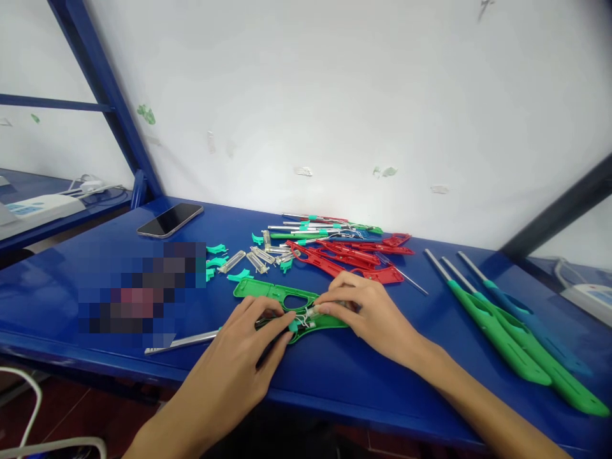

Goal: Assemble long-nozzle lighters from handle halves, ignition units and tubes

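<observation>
An opened green lighter shell (268, 290) lies in front of me on the blue table, with white wires and a teal part showing inside. My left hand (253, 338) is closed around the shell's near half, thumb and fingers by the teal part. A metal tube (186, 342) sticks out to the left from under that hand. My right hand (366, 309) pinches a small clear part (313, 312) at the shell's right portion, beside the wires. Just behind the green shell lie several red shell halves (354, 255).
Behind the hands are teal triggers (240, 275), clear tanks (233, 262) and metal tubes (306, 227). A phone (171, 220) lies at the back left. Green lighters (497, 331) and a blue lighter (530, 322) lie at the right. A blurred patch covers the left.
</observation>
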### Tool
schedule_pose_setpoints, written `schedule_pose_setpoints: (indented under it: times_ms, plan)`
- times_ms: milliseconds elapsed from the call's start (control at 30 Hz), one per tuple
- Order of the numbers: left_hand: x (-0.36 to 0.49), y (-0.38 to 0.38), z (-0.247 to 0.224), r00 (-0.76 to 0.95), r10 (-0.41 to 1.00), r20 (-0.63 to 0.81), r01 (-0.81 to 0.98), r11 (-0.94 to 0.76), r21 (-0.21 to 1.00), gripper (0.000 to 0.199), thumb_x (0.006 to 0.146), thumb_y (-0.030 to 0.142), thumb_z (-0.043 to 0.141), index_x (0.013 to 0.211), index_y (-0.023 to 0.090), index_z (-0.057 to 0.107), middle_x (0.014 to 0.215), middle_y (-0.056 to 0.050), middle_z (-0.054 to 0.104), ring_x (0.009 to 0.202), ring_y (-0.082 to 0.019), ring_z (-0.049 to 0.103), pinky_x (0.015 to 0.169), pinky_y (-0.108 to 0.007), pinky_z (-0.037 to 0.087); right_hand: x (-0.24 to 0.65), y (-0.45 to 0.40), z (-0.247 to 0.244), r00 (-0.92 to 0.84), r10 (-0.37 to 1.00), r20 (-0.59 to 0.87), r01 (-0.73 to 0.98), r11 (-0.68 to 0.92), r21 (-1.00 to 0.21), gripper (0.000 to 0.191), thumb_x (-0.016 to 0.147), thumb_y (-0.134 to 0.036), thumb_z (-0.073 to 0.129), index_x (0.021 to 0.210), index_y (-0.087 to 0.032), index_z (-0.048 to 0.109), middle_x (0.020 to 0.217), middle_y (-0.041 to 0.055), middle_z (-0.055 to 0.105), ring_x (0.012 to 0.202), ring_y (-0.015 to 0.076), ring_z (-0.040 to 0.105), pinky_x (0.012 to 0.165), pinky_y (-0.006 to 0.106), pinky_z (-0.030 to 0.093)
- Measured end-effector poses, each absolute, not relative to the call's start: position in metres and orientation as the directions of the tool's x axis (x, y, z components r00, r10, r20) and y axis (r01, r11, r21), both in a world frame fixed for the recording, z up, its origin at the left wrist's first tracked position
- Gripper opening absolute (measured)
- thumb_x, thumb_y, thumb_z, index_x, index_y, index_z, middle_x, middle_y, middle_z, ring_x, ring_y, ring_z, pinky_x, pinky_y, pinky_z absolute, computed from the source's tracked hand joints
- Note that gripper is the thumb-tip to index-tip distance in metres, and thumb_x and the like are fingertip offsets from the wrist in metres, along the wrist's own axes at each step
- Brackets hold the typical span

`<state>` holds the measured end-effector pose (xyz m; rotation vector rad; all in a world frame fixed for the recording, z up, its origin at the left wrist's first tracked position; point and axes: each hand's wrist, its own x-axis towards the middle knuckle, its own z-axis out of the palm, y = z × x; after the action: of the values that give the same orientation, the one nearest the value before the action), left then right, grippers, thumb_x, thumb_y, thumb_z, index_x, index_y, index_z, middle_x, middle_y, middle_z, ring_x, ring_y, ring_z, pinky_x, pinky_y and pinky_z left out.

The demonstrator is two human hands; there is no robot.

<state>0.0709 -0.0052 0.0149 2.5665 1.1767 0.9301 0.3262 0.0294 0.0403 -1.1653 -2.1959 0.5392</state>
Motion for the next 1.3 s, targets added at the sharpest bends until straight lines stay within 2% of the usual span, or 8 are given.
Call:
schedule_pose_setpoints:
  times_ms: [133,267,633,867,1300]
  plan:
    - [0.071,-0.005,0.015,0.496,0.732,0.466,0.630,-0.673,0.387,0.032,0.108,0.021,0.051,0.134,0.027,0.068,0.117,-0.008,0.064,0.110,-0.027,0.062,0.098,-0.048,0.056,0.324,0.030,0.043,-0.420,0.878,0.230,0.588,0.456,-0.668,0.018,0.102,-0.032,0.069,0.098,-0.026,0.086,0.092,0.0028,0.072,0.072,0.0143,0.064,0.064,0.027,0.048]
    - [0.070,-0.007,0.014,0.500,0.736,0.456,0.635,-0.670,0.385,0.032,0.108,0.021,0.050,0.135,0.026,0.067,0.118,-0.008,0.063,0.110,-0.027,0.062,0.096,-0.049,0.057,0.323,0.032,0.042,-0.418,0.880,0.228,0.579,0.451,-0.679,0.019,0.102,-0.031,0.069,0.098,-0.026,0.086,0.091,0.0023,0.071,0.071,0.0139,0.061,0.064,0.027,0.046]
    - [0.072,-0.004,0.016,0.516,0.743,0.427,0.648,-0.664,0.373,0.035,0.109,0.021,0.048,0.139,0.028,0.063,0.121,-0.008,0.061,0.112,-0.028,0.060,0.097,-0.051,0.056,0.327,0.029,0.036,-0.477,0.823,0.307,0.608,0.562,-0.561,0.014,0.101,-0.034,0.070,0.100,-0.023,0.078,0.092,0.0013,0.068,0.075,0.0145,0.063,0.065,0.025,0.045]
    - [0.072,-0.005,0.018,0.531,0.760,0.375,0.666,-0.648,0.369,0.037,0.110,0.021,0.044,0.142,0.032,0.060,0.127,-0.008,0.057,0.114,-0.029,0.058,0.097,-0.051,0.055,0.328,0.030,0.034,-0.542,0.766,0.346,0.603,0.641,-0.474,0.015,0.105,-0.029,0.064,0.097,-0.020,0.073,0.096,0.0021,0.067,0.081,0.0154,0.064,0.072,0.026,0.048]
    - [0.075,-0.005,0.027,0.588,0.755,0.290,0.698,-0.655,0.289,0.052,0.108,0.013,0.039,0.153,0.037,0.051,0.130,-0.011,0.056,0.117,-0.031,0.057,0.097,-0.056,0.054,0.327,0.029,0.032,-0.545,0.761,0.352,0.614,0.648,-0.450,0.017,0.107,-0.027,0.060,0.098,-0.020,0.074,0.097,0.0027,0.067,0.081,0.0165,0.065,0.072,0.029,0.048]
